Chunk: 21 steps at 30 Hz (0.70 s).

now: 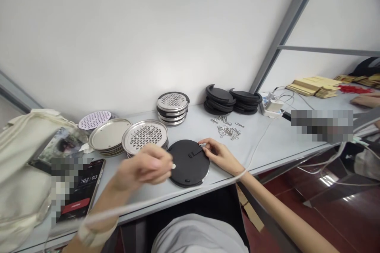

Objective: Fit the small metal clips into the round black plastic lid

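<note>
A round black disc (187, 166) with a small latch-like slot lies flat near the table's front edge. My right hand (218, 155) is closed at the disc's upper right edge, thumb and forefinger pinching a small metal clip (202, 145). Over the disc's left side hovers my left hand (148, 164), blurred and curled closed. A pale spot shows at its fingertips; I cannot make out what it is. Just behind that hand sits a stack topped by a round metal grater plate (148, 136). Loose metal clips (228, 131) lie scattered beyond my right hand.
Grater discs (172, 104) and black round holders (219, 97) are stacked by the wall. Plain metal discs (109, 134) and a phone (84, 189) are at left, beside a pale cloth bag (23, 166). A white cable (255, 146) crosses the table's front. Chargers (273, 104) stand at right.
</note>
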Tool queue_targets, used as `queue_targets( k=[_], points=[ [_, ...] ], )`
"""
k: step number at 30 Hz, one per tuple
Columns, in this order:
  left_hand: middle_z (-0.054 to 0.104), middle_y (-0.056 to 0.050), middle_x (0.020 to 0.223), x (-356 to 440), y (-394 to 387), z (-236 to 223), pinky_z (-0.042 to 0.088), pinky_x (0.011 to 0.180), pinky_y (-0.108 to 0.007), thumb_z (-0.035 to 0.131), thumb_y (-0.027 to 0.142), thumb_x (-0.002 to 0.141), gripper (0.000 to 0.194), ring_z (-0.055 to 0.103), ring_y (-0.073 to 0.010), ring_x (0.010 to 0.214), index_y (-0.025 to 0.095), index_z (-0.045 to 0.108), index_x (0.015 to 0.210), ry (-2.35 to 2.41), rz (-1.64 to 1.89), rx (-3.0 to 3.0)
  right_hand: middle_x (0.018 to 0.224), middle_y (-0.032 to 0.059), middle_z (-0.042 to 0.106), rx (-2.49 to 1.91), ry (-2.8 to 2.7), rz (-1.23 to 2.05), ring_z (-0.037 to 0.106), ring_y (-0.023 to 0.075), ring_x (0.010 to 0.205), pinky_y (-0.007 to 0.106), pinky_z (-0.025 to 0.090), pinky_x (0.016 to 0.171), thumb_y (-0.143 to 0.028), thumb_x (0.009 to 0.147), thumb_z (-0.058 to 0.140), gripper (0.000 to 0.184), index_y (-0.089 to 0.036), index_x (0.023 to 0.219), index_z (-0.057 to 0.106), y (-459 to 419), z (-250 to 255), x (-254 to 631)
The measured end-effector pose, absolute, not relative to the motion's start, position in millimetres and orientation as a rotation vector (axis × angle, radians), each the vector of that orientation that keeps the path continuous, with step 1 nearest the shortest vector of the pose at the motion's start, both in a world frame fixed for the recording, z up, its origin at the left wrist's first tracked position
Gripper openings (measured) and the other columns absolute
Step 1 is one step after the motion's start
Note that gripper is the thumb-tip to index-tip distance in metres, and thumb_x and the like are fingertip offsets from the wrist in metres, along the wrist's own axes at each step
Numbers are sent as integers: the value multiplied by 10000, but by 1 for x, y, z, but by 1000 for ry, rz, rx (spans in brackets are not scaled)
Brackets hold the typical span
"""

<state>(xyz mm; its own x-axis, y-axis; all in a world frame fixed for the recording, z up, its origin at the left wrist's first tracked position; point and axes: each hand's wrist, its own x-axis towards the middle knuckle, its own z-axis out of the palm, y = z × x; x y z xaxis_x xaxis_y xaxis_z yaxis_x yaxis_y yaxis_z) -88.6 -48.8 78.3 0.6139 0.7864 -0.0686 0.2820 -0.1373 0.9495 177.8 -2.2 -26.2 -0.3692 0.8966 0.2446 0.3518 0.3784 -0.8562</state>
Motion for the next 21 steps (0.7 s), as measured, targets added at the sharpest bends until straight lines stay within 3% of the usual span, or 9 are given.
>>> queue_targets(
  k=[2,4,7,12,21],
  points=[
    [370,34,460,-71,-39,75,295,429,-224,502,414,848,431,338,-76,422,173,385,510,865,505,1746,667,-20,502,-1074,-1908,933,467,123,602,245,404,584,-336,894,482,273,-169,1083,586,-1,-27,178],
    [374,42,488,-52,-26,66,282,452,-226,425,414,872,386,350,-82,440,179,391,568,1018,567,1836,664,-20,498,-1076,-1914,923,463,124,599,246,401,579,-341,895,484,275,-170,1087,582,-1,-28,178],
    [511,25,598,-27,-11,49,313,514,-246,493,422,836,277,470,-120,531,182,493,697,1311,563,2222,658,-25,492,-1085,-1917,921,449,121,584,240,384,562,-344,904,474,263,-177,1078,579,-1,-28,178],
    [616,-29,845,-7,1,29,321,570,-285,548,413,817,232,568,-203,717,195,519,890,1246,388,2732,659,-30,489,-1062,-1920,939,447,122,595,239,376,583,-324,913,467,255,-180,1096,571,-2,-27,179],
    [583,26,747,-9,18,10,281,549,-288,515,384,832,203,528,-151,645,206,462,748,1221,450,2749,654,-29,475,-1062,-1939,944,438,125,594,239,363,578,-333,925,449,255,-178,1090,565,-2,-27,180]
  ],
)
